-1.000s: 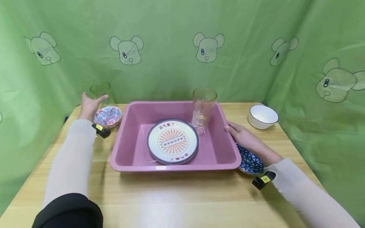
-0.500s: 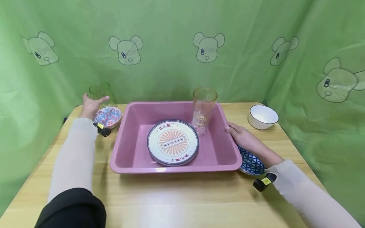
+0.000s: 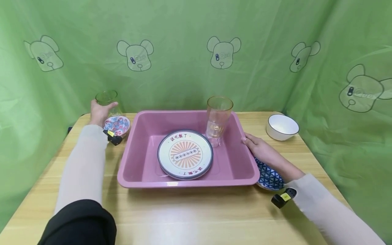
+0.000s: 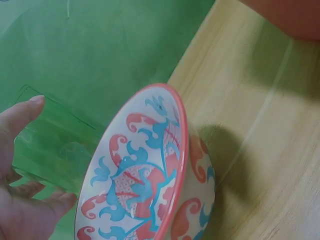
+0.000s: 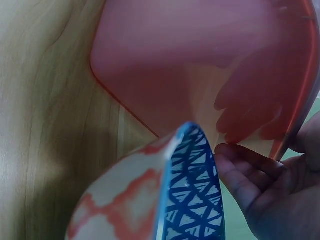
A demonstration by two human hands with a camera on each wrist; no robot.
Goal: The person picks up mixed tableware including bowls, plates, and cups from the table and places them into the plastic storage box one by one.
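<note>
At the table's back left, my left hand (image 3: pixel 100 111) holds a clear drinking glass (image 3: pixel 106 98), thumb on one side and fingers on the other; the left wrist view shows the thumb (image 4: pixel 22 114) against its wall. Just in front of that glass sits a small bowl with pink and blue patterns (image 3: pixel 118 126). My right hand (image 3: pixel 260 148) grips the right rim of the pink basin (image 3: pixel 183 184), fingers against the outside wall. Inside the basin are white plates with dark rims (image 3: pixel 185 154), stacked, and a tall amber-tinted glass (image 3: pixel 219 117) standing upright at the back right.
A blue-patterned bowl (image 3: pixel 269 176) sits under my right wrist, close beside the basin. Farther back right stands a white bowl with a dark rim (image 3: pixel 282 127). A green curtain (image 3: pixel 183 78) hangs behind and at both sides of the wooden table (image 3: pixel 196 214).
My left hand has shifted slightly right and its fingers have closed in on the clear glass. My right hand stays on the basin's rim.
</note>
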